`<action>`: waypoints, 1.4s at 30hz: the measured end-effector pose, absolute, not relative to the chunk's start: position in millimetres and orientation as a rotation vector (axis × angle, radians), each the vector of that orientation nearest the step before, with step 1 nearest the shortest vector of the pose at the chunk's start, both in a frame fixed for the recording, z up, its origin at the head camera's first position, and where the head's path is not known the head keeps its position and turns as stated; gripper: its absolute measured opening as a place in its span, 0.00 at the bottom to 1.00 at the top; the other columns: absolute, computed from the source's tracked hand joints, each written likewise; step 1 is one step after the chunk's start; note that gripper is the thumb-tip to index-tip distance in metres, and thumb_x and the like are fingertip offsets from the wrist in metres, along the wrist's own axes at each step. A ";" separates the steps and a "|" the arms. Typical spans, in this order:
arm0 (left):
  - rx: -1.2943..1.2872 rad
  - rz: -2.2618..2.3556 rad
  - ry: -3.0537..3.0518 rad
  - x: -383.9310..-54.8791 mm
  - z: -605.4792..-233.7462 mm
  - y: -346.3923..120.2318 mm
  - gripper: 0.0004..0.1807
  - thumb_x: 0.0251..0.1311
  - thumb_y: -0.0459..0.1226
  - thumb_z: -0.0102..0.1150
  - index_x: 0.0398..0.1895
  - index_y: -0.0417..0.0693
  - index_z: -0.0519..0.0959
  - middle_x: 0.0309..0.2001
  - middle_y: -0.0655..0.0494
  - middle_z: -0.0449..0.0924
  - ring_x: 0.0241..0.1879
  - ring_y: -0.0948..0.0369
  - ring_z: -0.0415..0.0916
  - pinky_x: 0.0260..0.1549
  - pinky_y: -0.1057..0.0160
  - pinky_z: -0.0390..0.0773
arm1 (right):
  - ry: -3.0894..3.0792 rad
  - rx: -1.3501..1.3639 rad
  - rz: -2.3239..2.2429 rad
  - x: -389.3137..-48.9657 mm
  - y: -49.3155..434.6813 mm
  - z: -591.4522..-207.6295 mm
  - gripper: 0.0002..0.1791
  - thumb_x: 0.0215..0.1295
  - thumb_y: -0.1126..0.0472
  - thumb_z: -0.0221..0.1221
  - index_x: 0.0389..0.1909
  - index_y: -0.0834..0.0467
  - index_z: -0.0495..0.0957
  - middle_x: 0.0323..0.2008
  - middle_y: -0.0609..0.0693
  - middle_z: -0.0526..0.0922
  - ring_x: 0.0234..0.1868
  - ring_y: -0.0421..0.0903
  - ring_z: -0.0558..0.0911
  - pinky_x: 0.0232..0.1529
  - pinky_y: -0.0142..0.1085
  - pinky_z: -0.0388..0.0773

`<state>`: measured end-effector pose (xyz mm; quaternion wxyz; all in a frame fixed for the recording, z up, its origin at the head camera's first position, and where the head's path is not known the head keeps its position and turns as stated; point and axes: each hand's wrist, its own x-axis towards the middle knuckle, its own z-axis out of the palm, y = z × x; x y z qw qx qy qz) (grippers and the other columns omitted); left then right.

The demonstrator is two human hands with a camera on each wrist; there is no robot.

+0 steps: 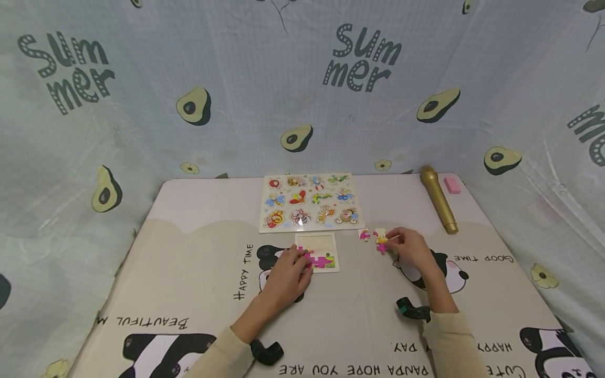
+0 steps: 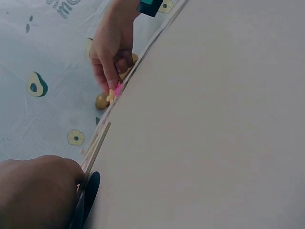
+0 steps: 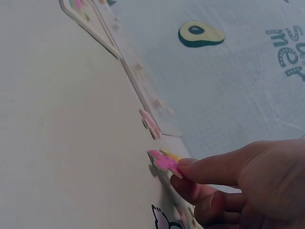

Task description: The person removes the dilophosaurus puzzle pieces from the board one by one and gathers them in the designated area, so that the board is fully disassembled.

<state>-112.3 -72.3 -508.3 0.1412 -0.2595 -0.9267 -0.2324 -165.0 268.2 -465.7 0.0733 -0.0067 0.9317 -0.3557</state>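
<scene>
Pink pieces; pale tray around

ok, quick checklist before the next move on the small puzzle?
1. Piece secured: ok, right hand pinches a pink-and-yellow piece.
2. Small puzzle tray steadied: looks ok, left hand rests at its left side.
3. Room in tray: ok, upper part bare; pink-and-green pieces fill some of the lower part.
4. Held piece over tray: not ok, it is off to the right.
5. Piece matches a gap: cannot tell, the left hand covers some of the tray.
</scene>
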 end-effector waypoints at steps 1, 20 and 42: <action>-0.751 -0.672 -2.674 -112.2 -508.4 -72.3 0.12 0.68 0.41 0.59 0.46 0.44 0.83 0.55 0.45 0.81 0.65 0.43 0.74 0.69 0.47 0.70 | 2.796 -0.021 -1.059 -164.5 268.3 -465.6 0.17 0.67 0.59 0.63 0.51 0.66 0.78 0.38 0.60 0.84 0.35 0.48 0.79 0.33 0.34 0.74; -0.749 -0.665 -2.693 -111.9 -509.9 -72.1 0.13 0.68 0.42 0.58 0.48 0.44 0.83 0.55 0.45 0.80 0.65 0.43 0.73 0.69 0.46 0.69 | 2.833 -0.001 -0.968 -162.1 269.8 -466.1 0.16 0.68 0.58 0.62 0.50 0.65 0.80 0.39 0.60 0.85 0.36 0.49 0.81 0.36 0.38 0.77; -0.739 -0.686 -2.700 -112.0 -509.6 -72.2 0.13 0.69 0.42 0.58 0.48 0.45 0.83 0.55 0.46 0.80 0.66 0.43 0.73 0.69 0.45 0.68 | 2.919 -0.028 -1.090 -174.3 251.4 -441.6 0.17 0.74 0.56 0.55 0.52 0.66 0.78 0.37 0.62 0.83 0.26 0.46 0.78 0.25 0.34 0.75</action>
